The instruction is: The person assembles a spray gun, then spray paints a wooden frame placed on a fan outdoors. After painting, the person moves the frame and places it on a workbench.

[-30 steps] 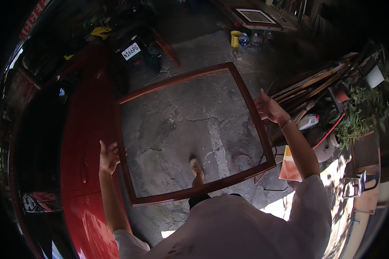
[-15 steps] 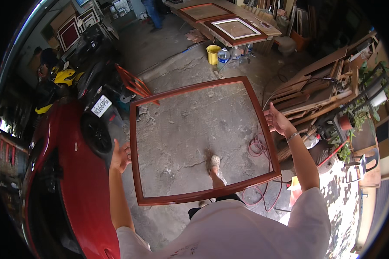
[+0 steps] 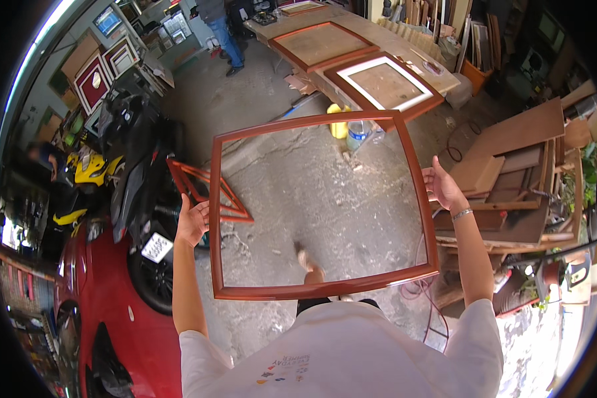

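I hold a large square reddish-brown wooden frame (image 3: 215,219) out in front of me, flat over the concrete floor. My left hand (image 3: 194,222) presses against its left rail from outside. My right hand (image 3: 442,189) presses against its right rail. Through the empty frame I see the floor and my own foot (image 3: 310,265) mid-step.
A red car (image 3: 106,312) and a black motorcycle (image 3: 136,166) stand to my left. Another red frame (image 3: 205,192) lies on the floor. Ahead is a workbench (image 3: 404,46) with framed panels; a person (image 3: 222,26) stands beyond. Stacked boards (image 3: 517,172) lie to the right, a yellow can (image 3: 339,126) by the bench.
The view has swung up and forward: the bench and the person ahead have come into sight, and the car has slid to the lower left. Both hands keep their hold on the frame.
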The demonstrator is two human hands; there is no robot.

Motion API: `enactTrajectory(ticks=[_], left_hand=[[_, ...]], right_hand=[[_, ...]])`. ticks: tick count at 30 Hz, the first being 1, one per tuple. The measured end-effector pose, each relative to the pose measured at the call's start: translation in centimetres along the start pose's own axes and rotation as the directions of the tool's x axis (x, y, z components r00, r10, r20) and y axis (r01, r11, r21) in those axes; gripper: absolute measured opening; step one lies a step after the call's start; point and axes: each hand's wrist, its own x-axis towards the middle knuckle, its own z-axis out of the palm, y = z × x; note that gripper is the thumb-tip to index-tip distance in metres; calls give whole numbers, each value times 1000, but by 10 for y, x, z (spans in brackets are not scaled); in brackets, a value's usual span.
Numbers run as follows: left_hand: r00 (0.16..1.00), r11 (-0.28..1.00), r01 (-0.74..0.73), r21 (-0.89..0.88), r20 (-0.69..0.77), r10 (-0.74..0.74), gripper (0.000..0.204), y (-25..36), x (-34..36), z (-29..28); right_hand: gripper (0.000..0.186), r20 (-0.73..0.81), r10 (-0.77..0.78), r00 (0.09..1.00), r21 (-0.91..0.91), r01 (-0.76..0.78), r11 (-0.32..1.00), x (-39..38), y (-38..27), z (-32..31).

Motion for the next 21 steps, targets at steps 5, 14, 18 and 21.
enactTrajectory(ticks=[5, 14, 18, 21], left_hand=[[997, 999, -15, 40, 72, 12, 93, 81, 163, -28], [991, 995, -3, 97, 135, -10, 94, 239, 413, -47], [982, 997, -29, 77, 188, 14, 93, 291, 501, -62], [980, 998, -24, 56, 197, 12, 94, 323, 575, -83]], right_hand=[[72, -42, -8, 999, -29, 7, 1000, 132, -70, 33], [74, -153, -8, 988, 7, 9, 1000, 342, -178, 61], [76, -213, -33, 977, -51, 22, 998, 432, -226, 86], [78, -198, -19, 980, -66, 6, 998, 511, -262, 100]])
